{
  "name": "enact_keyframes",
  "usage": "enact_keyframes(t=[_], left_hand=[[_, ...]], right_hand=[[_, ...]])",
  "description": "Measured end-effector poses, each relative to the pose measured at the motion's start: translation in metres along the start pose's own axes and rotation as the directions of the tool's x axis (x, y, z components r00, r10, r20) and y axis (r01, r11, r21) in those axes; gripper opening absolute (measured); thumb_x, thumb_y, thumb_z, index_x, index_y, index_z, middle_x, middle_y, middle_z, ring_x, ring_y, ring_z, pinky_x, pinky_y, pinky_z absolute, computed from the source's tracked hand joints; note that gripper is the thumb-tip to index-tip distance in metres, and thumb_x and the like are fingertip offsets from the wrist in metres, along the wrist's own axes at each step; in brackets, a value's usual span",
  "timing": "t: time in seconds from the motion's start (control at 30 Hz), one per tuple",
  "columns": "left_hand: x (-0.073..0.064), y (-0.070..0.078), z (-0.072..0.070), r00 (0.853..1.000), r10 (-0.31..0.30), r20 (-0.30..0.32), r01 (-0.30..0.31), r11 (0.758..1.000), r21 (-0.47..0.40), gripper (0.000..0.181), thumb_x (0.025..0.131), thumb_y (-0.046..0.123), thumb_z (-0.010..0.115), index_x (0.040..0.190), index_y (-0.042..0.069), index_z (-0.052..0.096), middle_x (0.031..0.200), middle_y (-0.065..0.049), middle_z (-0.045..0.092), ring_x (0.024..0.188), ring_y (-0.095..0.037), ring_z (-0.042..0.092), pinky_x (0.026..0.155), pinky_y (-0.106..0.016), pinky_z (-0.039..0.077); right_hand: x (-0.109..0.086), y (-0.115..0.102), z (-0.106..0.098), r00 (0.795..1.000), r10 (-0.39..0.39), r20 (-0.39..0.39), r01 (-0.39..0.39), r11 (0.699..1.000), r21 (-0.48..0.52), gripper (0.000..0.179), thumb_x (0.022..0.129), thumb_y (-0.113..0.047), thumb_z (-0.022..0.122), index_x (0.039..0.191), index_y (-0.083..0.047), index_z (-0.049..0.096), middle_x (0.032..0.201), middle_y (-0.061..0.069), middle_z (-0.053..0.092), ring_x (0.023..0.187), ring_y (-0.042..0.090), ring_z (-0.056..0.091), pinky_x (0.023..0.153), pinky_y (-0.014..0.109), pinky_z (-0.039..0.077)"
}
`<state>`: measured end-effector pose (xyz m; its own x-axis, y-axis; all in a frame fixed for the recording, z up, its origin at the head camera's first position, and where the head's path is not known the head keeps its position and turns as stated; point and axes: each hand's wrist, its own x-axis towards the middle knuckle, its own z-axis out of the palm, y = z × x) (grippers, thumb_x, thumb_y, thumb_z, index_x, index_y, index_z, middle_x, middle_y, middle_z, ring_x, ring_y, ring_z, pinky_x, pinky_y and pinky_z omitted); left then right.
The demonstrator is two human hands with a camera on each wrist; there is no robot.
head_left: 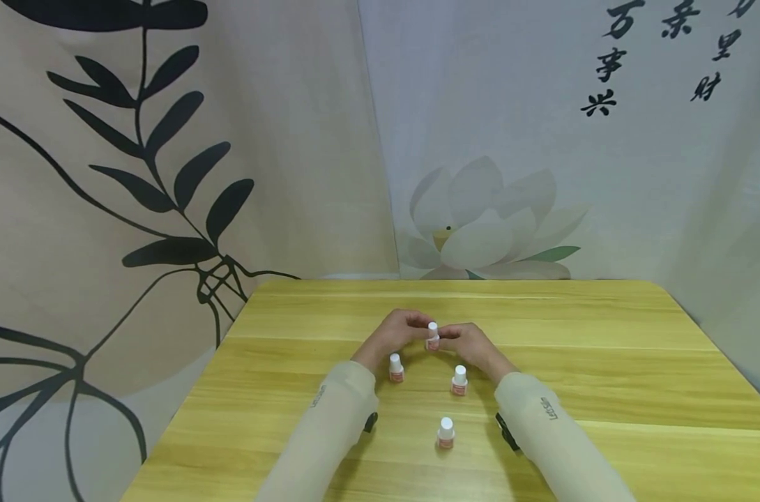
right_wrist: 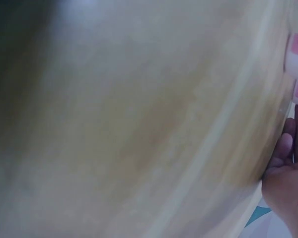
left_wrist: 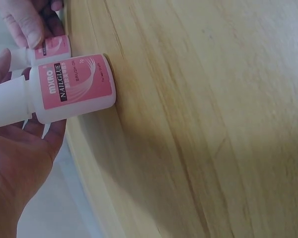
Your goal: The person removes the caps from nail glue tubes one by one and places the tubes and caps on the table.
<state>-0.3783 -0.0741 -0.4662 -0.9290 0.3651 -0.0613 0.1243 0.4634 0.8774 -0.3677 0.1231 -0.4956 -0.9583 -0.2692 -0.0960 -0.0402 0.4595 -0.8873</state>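
Note:
A small white nail glue bottle (head_left: 433,337) with a pink label stands upright between my two hands at mid-table. My left hand (head_left: 397,332) holds it from the left, its thumb and fingers by the cap. From the other side my right hand (head_left: 470,343) pinches it near the label. A second nail glue bottle (left_wrist: 74,83) stands close to the left wrist and hides part of the left fingers. Another nail glue bottle (head_left: 459,381) is by the right wrist. In the right wrist view the right hand (right_wrist: 290,186) is partly cut off by the frame edge.
One more nail glue bottle (head_left: 445,434) stands nearer the front, between the forearms. All are on a yellow wood-grain table (head_left: 606,390). A printed curtain (head_left: 305,139) hangs behind the table's far edge and along its sides.

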Motion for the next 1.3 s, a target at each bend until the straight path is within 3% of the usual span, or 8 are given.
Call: enact_keyframes(t=[0.23, 0.53, 1.1, 1.3], left_hand=[[0.0018, 0.0000, 0.0030, 1.000, -0.005, -0.026, 0.006, 1.000, 0.017, 0.021, 0.089, 0.023, 0.076, 0.108, 0.013, 0.072, 0.104, 0.004, 0.070, 0.102, -0.017, 0.062, 0.095, -0.040, 0.048], [-0.0004, -0.0011, 0.0016, 1.000, 0.003, -0.002, -0.003, 1.000, -0.001, 0.029, 0.092, 0.023, 0.073, 0.117, 0.010, 0.070, 0.110, 0.002, 0.070, 0.108, -0.020, 0.061, 0.099, -0.043, 0.046], [0.0033, 0.0020, 0.0040, 0.999, -0.037, -0.031, 0.037, 0.999, 0.030, 0.014, 0.090, 0.025, 0.076, 0.101, 0.018, 0.072, 0.099, 0.007, 0.069, 0.099, -0.015, 0.061, 0.096, -0.040, 0.047], [0.0020, 0.0016, 0.0027, 0.999, -0.033, -0.022, 0.033, 0.999, 0.033, 0.019, 0.090, 0.026, 0.076, 0.105, 0.017, 0.071, 0.102, 0.005, 0.069, 0.101, -0.016, 0.061, 0.096, -0.041, 0.047]], right_hand=[[-0.0004, 0.0012, 0.0004, 1.000, -0.003, 0.000, 0.003, 1.000, 0.000, 0.031, 0.090, -0.031, 0.074, 0.116, -0.014, 0.074, 0.117, 0.003, 0.071, 0.120, 0.028, 0.057, 0.103, 0.051, 0.042], [-0.0017, 0.0004, 0.0009, 1.000, -0.015, -0.001, 0.016, 1.000, 0.011, 0.026, 0.092, -0.028, 0.073, 0.113, -0.013, 0.075, 0.113, 0.002, 0.072, 0.118, 0.028, 0.058, 0.103, 0.052, 0.042], [-0.0025, -0.0008, 0.0001, 1.000, 0.002, -0.001, -0.002, 1.000, 0.026, 0.031, 0.090, -0.031, 0.075, 0.115, -0.014, 0.074, 0.120, 0.004, 0.070, 0.120, 0.029, 0.057, 0.101, 0.053, 0.043], [-0.0025, -0.0009, 0.0014, 1.000, 0.014, 0.000, -0.014, 1.000, 0.022, 0.031, 0.088, -0.033, 0.076, 0.113, -0.016, 0.075, 0.119, 0.003, 0.070, 0.118, 0.027, 0.057, 0.101, 0.052, 0.043]])
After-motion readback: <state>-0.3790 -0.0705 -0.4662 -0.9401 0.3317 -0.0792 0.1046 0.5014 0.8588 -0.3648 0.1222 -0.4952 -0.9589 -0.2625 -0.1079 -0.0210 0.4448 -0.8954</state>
